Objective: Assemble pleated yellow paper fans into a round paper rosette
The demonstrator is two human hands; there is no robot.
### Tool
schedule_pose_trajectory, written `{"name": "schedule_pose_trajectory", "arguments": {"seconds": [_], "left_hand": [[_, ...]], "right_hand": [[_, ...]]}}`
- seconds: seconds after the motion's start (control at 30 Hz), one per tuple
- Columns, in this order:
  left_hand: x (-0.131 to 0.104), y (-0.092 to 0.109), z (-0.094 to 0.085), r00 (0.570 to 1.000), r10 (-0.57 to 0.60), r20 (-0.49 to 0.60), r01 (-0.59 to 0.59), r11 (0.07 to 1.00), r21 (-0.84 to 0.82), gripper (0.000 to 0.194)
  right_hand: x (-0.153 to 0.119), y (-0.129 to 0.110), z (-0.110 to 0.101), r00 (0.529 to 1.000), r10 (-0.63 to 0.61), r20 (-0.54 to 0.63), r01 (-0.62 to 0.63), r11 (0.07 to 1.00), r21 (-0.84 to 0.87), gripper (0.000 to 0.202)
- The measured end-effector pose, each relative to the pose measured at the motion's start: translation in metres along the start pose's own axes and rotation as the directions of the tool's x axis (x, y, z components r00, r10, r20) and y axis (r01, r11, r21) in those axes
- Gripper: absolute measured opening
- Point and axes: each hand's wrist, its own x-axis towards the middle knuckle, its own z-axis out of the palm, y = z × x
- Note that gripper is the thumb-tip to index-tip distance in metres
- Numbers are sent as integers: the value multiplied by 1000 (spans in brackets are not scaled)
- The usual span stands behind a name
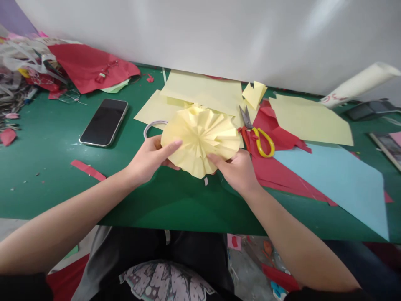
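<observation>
A pleated yellow paper rosette (200, 136), its folds spreading from the centre, is held above the table between both hands. My left hand (153, 156) pinches its left edge, thumb on top and fingers underneath. Along the lower right edge, my right hand (236, 169) grips the paper with its thumb pressed on the folds. Partly behind the rosette's left side lies a roll of tape (150, 128). Scissors (263, 143) with yellow and red handles rest just right of the rosette. Yellow paper sheets (203, 88) lie behind it.
On the green table (56, 184), a phone (105, 122) and a red paper strip (87, 169) lie to the left. Red paper (278, 171), a blue sheet (341, 175) and another yellow sheet (310, 119) spread rightward. Clutter with red wrapping (89, 65) fills the back left. A white wall (200, 37) stands behind.
</observation>
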Motion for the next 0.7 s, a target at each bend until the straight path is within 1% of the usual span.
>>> {"name": "schedule_pose_trajectory", "arguments": {"seconds": [0.07,0.1,0.2,0.33,0.43,0.57,0.63,0.7], "left_hand": [[-2,2,1,995,-37,90,38,999,-20,40],[-2,2,2,993,-46,106,48,999,-17,42],[-2,-1,1,997,-52,64,53,999,-1,41],[2,-5,-1,997,-76,2,76,997,20,34],[5,-5,-3,997,-82,-11,82,997,-4,29],[6,-4,-3,996,-85,-24,84,994,-65,26],[6,-3,-3,997,-74,-28,72,996,-59,26],[5,-3,-3,998,-50,-24,50,999,2,25]], "right_hand": [[0,1,0,999,-6,-40,5,1000,-26,22],[0,1,0,999,-10,-46,8,999,-35,23],[0,2,-1,1000,-16,-20,15,999,-33,23],[1,4,-1,998,12,54,-14,999,51,24],[2,6,0,994,37,101,-46,994,96,24],[3,8,0,988,72,139,-88,990,113,24],[3,8,-1,987,82,138,-98,989,115,26],[4,9,-1,995,54,89,-64,991,118,28]]}}
